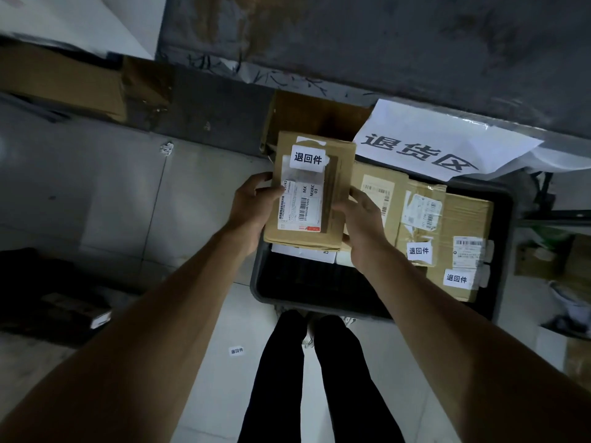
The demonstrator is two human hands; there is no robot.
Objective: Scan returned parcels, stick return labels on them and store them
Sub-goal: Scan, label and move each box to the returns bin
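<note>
I hold a brown cardboard parcel (pixel 335 187) over the left end of a dark plastic bin (pixel 319 302). A white return label (pixel 307 158) is stuck near its far end, above a shipping label (pixel 300 206) with a barcode. My left hand (pixel 252 206) grips the parcel's left edge with the thumb on top. My right hand (pixel 364 225) holds its right edge. Two more labelled parcels (pixel 447 225) lie in the bin to the right, each with a white return label (pixel 419 251).
A white paper sign (pixel 441 145) with large black characters lies behind the bin. An open brown box (pixel 313 113) stands at the wall. One loose return label (pixel 236 350) lies on the tiled floor near my legs. Dark objects (pixel 64 302) sit at the left.
</note>
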